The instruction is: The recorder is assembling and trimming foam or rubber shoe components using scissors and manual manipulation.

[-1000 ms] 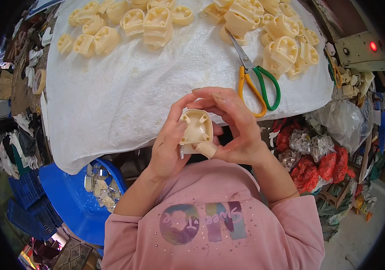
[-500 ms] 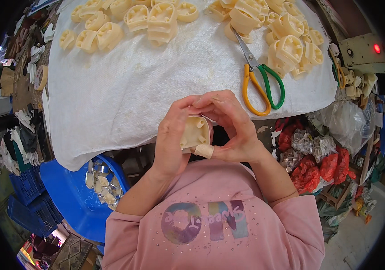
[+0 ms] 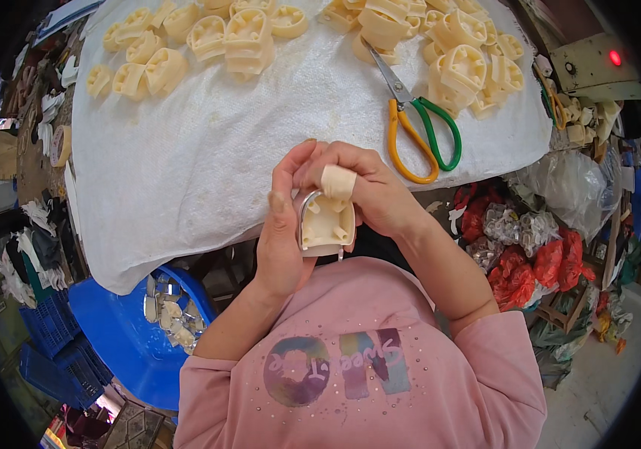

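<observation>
A cream plastic piece [image 3: 326,223], hollow and D-shaped with small pegs inside, is held before my chest with its open side up. A shiny silver band runs along its curved left edge. My left hand [image 3: 278,236] is closed around its left side, thumb along the edge. My right hand [image 3: 380,196] is closed at its upper right, the taped thumb [image 3: 338,182] bent over the top rim. The right fingertips meet the left fingers above the piece and are partly hidden. Beyond lie scissors [image 3: 404,101] with one yellow and one green handle.
Several similar cream pieces [image 3: 248,46] lie in groups along the far side of the white-covered table [image 3: 185,150]. At lower left a blue tub [image 3: 114,329] holds silver-and-cream pieces [image 3: 174,310]. Red and clear plastic bags [image 3: 513,278] sit at the right.
The right thumb has moved from the piece's lower edge to its top rim. The piece now shows more of its open side, and the silver band has come into sight.
</observation>
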`<state>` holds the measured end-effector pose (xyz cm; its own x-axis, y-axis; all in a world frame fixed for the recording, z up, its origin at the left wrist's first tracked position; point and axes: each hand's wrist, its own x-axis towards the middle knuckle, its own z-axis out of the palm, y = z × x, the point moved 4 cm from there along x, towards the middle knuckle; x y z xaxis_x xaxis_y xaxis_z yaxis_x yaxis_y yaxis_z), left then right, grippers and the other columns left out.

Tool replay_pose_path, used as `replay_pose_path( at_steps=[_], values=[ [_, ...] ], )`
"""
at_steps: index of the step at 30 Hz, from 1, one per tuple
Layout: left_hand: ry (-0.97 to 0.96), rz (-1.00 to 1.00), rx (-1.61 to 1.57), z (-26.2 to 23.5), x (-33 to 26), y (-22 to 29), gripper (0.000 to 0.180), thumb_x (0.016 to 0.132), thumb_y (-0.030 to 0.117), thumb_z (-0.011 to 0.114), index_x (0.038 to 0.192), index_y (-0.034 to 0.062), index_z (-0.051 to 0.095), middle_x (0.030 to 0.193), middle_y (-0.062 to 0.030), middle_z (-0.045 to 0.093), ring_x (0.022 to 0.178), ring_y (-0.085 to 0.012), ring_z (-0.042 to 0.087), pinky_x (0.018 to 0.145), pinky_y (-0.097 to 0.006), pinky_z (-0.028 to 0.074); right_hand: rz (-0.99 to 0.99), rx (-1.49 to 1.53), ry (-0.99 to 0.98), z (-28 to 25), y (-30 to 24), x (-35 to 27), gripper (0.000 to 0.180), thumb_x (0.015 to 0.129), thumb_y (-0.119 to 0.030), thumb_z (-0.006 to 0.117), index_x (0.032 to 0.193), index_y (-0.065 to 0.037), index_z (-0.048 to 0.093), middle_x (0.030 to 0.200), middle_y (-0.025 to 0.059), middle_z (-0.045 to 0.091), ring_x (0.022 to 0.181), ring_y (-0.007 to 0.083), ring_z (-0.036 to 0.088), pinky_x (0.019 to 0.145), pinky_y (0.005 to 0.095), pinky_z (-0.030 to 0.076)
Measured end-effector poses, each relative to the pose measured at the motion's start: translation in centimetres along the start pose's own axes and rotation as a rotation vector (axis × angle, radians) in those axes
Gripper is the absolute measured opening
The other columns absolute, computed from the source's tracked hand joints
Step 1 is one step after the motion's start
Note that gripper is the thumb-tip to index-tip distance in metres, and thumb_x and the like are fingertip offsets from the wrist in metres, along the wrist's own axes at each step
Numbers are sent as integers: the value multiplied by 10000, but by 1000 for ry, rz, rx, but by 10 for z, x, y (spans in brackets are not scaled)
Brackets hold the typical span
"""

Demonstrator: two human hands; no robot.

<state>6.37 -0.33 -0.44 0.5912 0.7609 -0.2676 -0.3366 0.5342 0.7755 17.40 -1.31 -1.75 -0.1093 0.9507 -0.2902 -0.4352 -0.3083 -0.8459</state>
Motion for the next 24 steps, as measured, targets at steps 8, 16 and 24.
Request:
replay_pose_path(
  at_steps=[8, 16, 24],
  values=[
    [19, 143, 86, -1, -2, 3, 527, 938, 387, 439, 1311, 45, 292, 1082, -106, 486, 856, -120, 535, 639, -240, 488, -552, -348, -51, 14, 14, -4, 181, 927, -156, 458, 1059, -57, 533, 1049, 82, 503, 961, 183, 529, 837, 297, 425],
    [191, 261, -82, -5, 3, 13, 325, 951, 241, 394, 1199, 33, 423, 967, -60, 516, 826, -87, 518, 709, -228, 448, -592, -468, 47, 28, 12, -15, 399, 968, -247, 353, 1311, -44, 365, 1246, 135, 419, 1165, 268, 416, 997, 343, 310],
    [204, 294, -111, -5, 2, 6, 266, 954, 261, 391, 1096, 44, 446, 968, -64, 520, 850, -106, 519, 732, -256, 449, -646, -397, 45, 26, 10, -14, 361, 935, -149, 384, 1274, -30, 416, 1218, 128, 434, 1143, 231, 433, 987, 325, 322]
  ],
)
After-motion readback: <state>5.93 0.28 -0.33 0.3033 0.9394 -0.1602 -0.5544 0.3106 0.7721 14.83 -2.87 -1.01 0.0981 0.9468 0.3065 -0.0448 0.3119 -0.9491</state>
